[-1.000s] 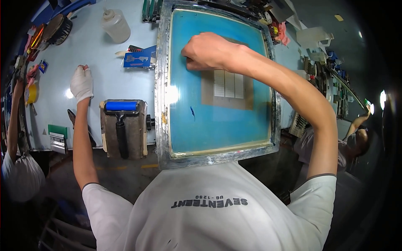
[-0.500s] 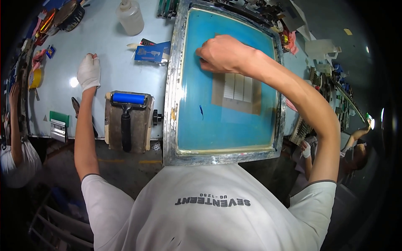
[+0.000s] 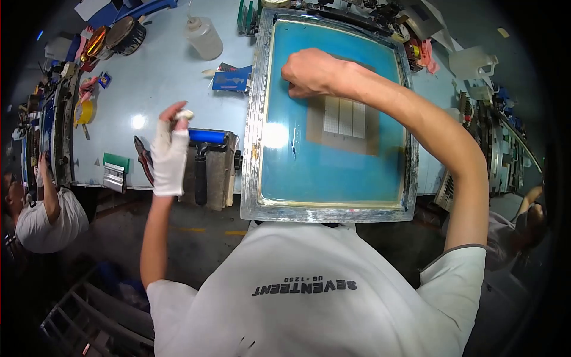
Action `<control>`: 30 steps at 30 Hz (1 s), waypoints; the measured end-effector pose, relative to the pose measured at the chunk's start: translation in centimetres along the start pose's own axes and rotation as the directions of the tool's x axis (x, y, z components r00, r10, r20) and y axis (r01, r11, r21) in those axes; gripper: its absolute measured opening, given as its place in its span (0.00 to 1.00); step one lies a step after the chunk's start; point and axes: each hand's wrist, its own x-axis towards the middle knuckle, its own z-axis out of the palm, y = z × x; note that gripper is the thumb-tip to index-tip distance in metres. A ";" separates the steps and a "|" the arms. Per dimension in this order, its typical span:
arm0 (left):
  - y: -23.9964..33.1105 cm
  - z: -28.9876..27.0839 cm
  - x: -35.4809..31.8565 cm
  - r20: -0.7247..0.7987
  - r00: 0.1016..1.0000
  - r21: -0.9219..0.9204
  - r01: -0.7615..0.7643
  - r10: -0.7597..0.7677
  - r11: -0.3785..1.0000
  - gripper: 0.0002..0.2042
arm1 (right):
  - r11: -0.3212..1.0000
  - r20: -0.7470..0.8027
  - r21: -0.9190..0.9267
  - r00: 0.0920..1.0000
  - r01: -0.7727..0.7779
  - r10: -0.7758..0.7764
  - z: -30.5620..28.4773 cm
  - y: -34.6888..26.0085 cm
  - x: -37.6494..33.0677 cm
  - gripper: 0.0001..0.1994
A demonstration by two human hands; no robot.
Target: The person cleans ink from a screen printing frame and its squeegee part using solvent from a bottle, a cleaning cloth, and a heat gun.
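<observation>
My right hand (image 3: 312,72), bare and closed, rests on the upper left of the blue mesh of a metal-framed printing screen (image 3: 333,185); whatever its curled fingers hold is hidden. Under my forearm a brownish rectangle shows in the mesh, with a pale gridded patch (image 3: 345,119) inside it. My left hand (image 3: 169,146) wears a white glove that leaves fingertips bare. It is raised just left of a blue roller (image 3: 207,137) with a black handle, partly covering the dark block beneath. Between its thumb and finger sits a small whitish piece, too small to name.
Red-handled pliers (image 3: 143,159) and a green-and-metal scraper (image 3: 115,172) lie left of my left hand. Farther off stand a translucent bottle (image 3: 204,38), a blue card (image 3: 231,80), a dark can (image 3: 125,35) and yellow tape (image 3: 84,112). Other people work at both sides.
My left hand has moved right and nearer to me, from the table's left part to beside the roller. My right hand stays at nearly the same spot on the mesh. The whole view has shifted slightly.
</observation>
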 end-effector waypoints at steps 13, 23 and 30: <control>3.9 8.4 -12.2 -0.058 0.922 0.209 -0.364 0.383 0.908 0.22 | 0.995 -0.087 0.096 0.996 -0.003 0.012 -0.2 0.9 -0.3 0.18; 4.0 8.5 -11.8 -0.011 0.895 0.240 -0.430 0.446 0.870 0.20 | 0.997 -0.067 -0.058 0.996 0.051 -0.055 0.4 0.5 0.2 0.13; 4.0 9.0 -12.1 -0.022 0.895 0.232 -0.428 0.445 0.873 0.20 | 0.999 -0.022 -0.006 0.999 0.034 -0.034 0.5 0.3 0.9 0.13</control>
